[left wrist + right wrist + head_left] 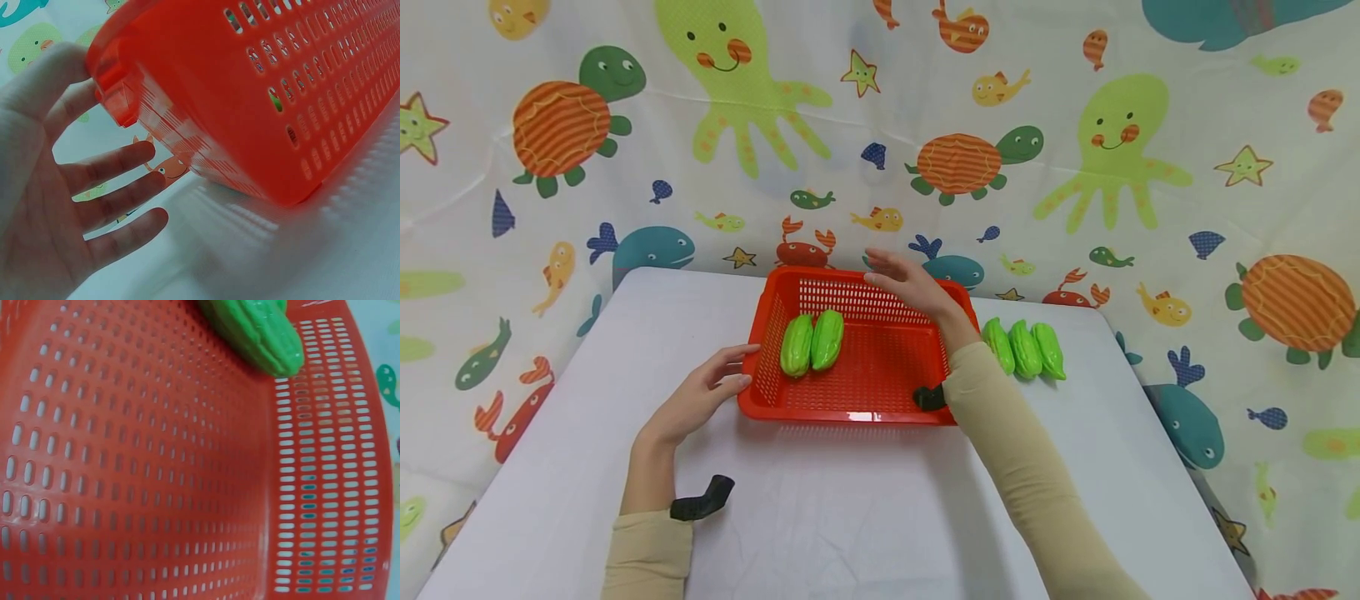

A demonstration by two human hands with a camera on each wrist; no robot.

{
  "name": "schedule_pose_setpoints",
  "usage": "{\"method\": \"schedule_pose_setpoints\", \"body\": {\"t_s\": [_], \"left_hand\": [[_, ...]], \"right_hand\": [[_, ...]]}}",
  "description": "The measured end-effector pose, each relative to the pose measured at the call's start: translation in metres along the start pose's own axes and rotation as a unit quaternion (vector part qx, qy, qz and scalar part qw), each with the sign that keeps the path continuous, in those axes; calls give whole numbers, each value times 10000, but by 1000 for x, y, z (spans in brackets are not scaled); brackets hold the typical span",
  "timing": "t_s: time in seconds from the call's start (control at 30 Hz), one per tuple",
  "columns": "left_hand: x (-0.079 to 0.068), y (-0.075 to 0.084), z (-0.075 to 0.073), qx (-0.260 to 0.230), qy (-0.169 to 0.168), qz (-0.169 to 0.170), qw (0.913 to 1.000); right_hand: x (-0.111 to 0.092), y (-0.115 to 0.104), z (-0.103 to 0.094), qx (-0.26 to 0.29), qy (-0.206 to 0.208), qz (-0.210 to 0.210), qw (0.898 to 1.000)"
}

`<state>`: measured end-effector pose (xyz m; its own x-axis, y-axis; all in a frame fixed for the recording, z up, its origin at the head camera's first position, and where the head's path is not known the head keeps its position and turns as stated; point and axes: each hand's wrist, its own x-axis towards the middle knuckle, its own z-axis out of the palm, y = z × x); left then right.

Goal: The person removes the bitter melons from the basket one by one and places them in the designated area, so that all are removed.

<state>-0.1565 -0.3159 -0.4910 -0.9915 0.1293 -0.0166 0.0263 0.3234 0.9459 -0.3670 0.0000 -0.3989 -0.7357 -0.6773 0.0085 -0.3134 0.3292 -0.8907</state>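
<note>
A red plastic basket [880, 415] with slotted walls sits on the white table. Inside it, toward the left, two green ridged gourds resembling bitter melons [796, 346] lie side by side; part of a gourd [265, 340] shows in the right wrist view. My left hand [700, 396] is at the basket's left rim, thumb and forefinger touching the edge. In the left wrist view its other fingers [125, 200] are spread below the rim. Over the basket's back right part, my right hand [910, 283] hovers with fingers extended and holds nothing. It is outside the right wrist view.
Three more green gourds [1025, 348] lie in a row on the table [850, 517], just right of the basket. A curtain [865, 125] printed with sea animals hangs behind the table. Black wrist mounts [703, 498] show on both arms.
</note>
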Motion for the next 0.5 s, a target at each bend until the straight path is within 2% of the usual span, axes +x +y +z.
{"method": "schedule_pose_setpoints", "body": {"t_s": [0.2,0.5], "left_hand": [[0,0,0,-29,-6,29,10000],[0,-1,1,-18,7,45,10000]], "right_hand": [[4,3,8,-390,-457,269,9978],[11,12,18,-538,-725,769,9929]]}}
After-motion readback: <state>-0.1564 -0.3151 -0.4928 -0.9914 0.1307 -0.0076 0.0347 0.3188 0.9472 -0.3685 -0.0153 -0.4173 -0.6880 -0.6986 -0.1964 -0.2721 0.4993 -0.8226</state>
